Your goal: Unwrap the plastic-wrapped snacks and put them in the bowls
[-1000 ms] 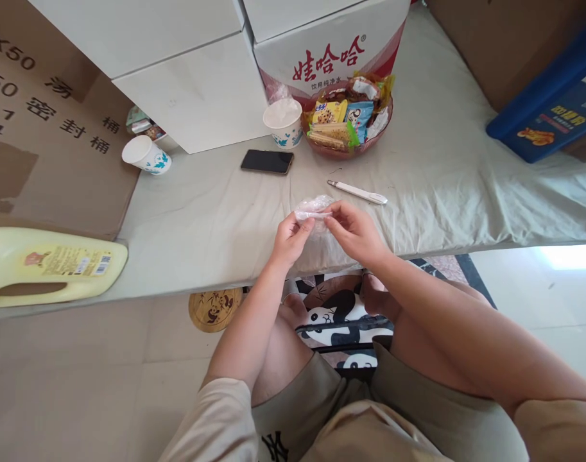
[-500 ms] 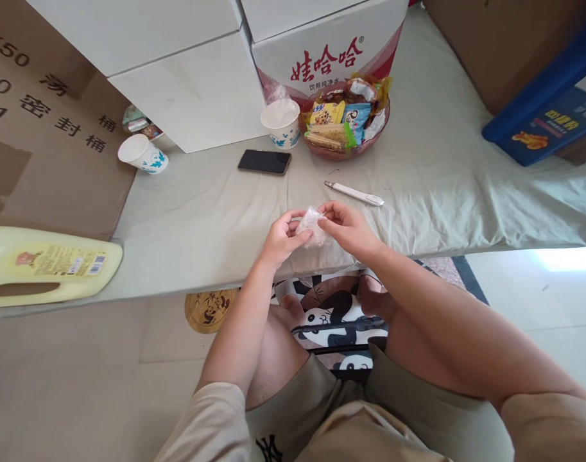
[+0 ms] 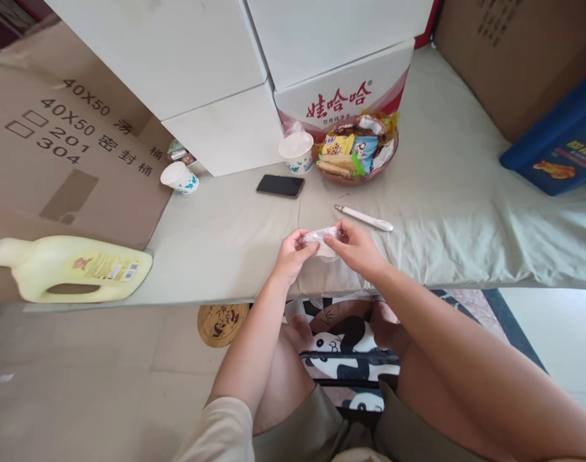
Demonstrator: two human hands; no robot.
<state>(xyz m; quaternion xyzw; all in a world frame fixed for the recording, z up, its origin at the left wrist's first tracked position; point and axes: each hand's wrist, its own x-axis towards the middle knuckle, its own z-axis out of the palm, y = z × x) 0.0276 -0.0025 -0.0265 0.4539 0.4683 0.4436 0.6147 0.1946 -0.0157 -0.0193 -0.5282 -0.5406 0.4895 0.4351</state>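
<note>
Both your hands pinch a clear plastic wrapper above the table's front edge.

Head view: your left hand (image 3: 293,253) and right hand (image 3: 355,247) each close fingertips on an end of the crumpled wrapper (image 3: 321,235), stretched between them; a white pen-like tool (image 3: 364,218) lies just beyond, a phone (image 3: 280,186) and snack bowl (image 3: 355,157) farther back.

Crinkly clear plastic wrapper (image 3: 321,233), matt wrinkled cloth sheet (image 3: 447,212), glossy phone (image 3: 280,186)
</note>
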